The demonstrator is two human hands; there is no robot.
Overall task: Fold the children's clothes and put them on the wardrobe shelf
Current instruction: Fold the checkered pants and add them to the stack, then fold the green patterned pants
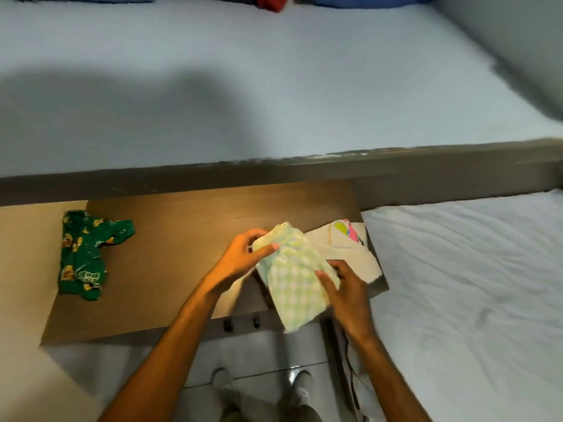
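Green-checked garment (294, 275) at 5 o'clock on worktop (182, 239), partly folded, lifted. Left hand (243, 254) grip pinched on top edge, right hand (344, 287) grip clamped on side fold. Light, limp, soft cloth — likely best held at folded edges, else it unfolds.

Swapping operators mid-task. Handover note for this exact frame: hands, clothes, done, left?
Left hand: gripping the upper end of the pale green checked child's garment.
Right hand: gripping the same garment's right edge; the garment is folded narrow and held over the brown wooden table.
Cream folded garment with a bright print: lying on the table's right end, partly under the checked one.
Dark green printed child's garment: lying crumpled on the table's left side, untouched.
Done: cream piece appears folded; checked piece mid-fold.
Left: finish checked piece, fold green one, shelve all. Wardrobe not in view.
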